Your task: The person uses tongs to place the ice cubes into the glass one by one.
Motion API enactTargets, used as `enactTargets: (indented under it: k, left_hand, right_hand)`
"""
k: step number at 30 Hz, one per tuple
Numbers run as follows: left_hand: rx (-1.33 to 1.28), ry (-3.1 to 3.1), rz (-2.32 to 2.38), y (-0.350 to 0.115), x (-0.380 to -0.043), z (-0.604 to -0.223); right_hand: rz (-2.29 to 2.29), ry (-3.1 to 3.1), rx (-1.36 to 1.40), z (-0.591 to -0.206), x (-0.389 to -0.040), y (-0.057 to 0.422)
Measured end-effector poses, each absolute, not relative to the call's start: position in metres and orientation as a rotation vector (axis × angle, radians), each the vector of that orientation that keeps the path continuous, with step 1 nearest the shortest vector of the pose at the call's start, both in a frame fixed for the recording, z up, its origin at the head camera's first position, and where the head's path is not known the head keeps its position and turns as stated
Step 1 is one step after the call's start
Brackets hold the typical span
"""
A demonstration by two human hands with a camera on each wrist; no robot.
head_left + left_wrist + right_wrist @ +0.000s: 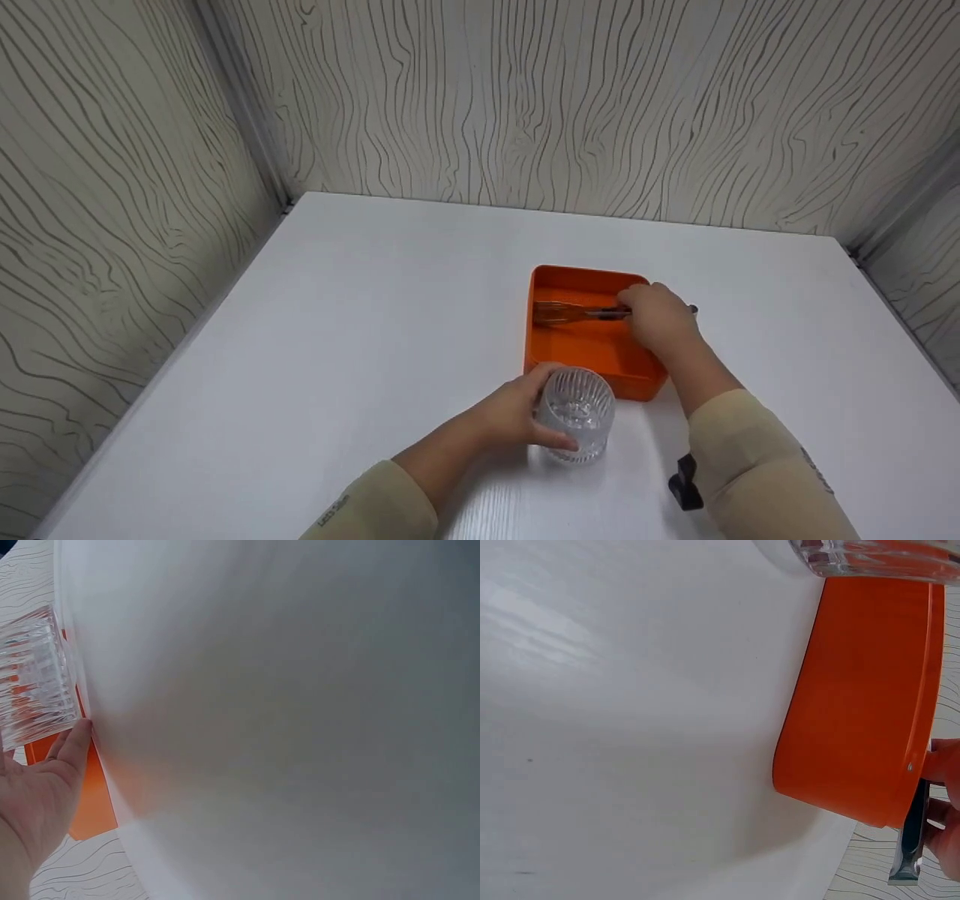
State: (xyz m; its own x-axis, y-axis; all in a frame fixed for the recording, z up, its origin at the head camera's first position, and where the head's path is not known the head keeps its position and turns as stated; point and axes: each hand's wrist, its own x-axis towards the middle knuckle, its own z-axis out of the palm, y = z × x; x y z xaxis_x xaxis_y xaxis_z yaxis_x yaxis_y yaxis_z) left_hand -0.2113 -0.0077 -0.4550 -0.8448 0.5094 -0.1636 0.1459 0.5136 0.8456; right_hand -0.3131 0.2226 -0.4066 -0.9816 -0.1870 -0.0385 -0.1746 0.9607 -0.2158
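My left hand (517, 412) holds a clear ribbed drinking glass (581, 412) at the near side of an orange tray (592, 346). Its thumb lies across the front of the glass; the other fingers go behind it, partly hidden. In the left wrist view, the fingertips touch the lower part of the glass (34, 675). My right hand (660, 319), over the tray's right side, grips the handle of a whisk (562, 313). The wire head lies inside the tray, pointing left. The shiny handle end (909, 847) sticks out past the tray wall in the right wrist view.
A small black object (684, 484) sits on the white table (360, 315), partly covered by my right sleeve. Panels with a wood-grain pattern (487, 105) stand behind the table and at both sides.
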Motion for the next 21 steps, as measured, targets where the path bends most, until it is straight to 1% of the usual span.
enactTargets:
  k: [12, 21]
  left_hand:
    - [0.539, 2.358, 1.277, -0.007, -0.212, -0.455]
    - [0.555, 2.348, 1.293, -0.007, -0.211, -0.455]
  right_hand:
    - [-0.47, 2.98, -0.169, -0.403, -0.305, 0.229]
    - [-0.464, 3.012, -0.184, -0.402, -0.299, 0.236]
